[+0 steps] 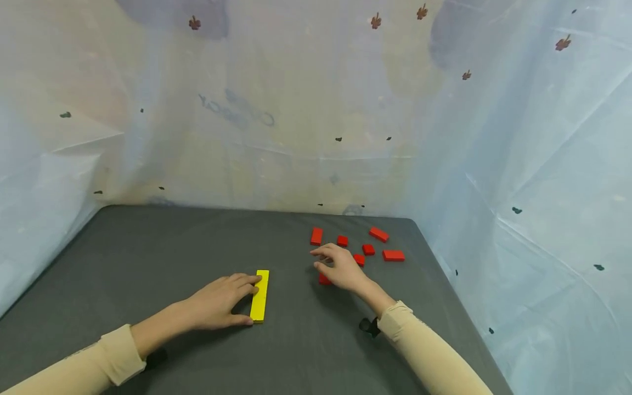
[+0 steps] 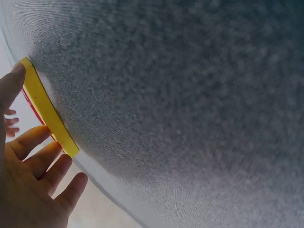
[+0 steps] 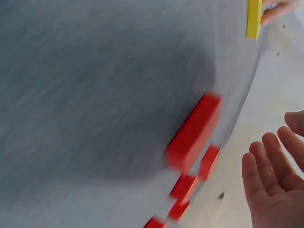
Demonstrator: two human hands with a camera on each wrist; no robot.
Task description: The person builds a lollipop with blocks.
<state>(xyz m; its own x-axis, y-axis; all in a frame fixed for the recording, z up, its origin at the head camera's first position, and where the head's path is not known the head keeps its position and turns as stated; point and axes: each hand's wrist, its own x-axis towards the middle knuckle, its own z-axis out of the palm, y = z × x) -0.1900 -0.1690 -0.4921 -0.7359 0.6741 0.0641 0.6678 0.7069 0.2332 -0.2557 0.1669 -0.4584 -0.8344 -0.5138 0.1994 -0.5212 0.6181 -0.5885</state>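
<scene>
A long, flat yellow block [image 1: 259,299] lies lengthwise on the dark grey table. My left hand [image 1: 217,300] touches it, thumb at the near end and fingertips toward the far end. In the left wrist view the thumb and fingers lie spread along the yellow block [image 2: 45,104]. To the right, my right hand [image 1: 340,267] hovers with loosely bent fingers and holds nothing. Below that hand is a red block [image 1: 324,278], partly hidden by it in the head view. The right wrist view shows this red block [image 3: 195,133] apart from the fingers of the right hand [image 3: 275,180].
Beyond the right hand lie several red blocks, among them an upright-looking oblong [image 1: 316,236], a small square one [image 1: 368,249] and a long one [image 1: 393,255]. Pale patterned sheeting [image 1: 296,109] hangs behind the table [image 1: 197,236] and along its sides.
</scene>
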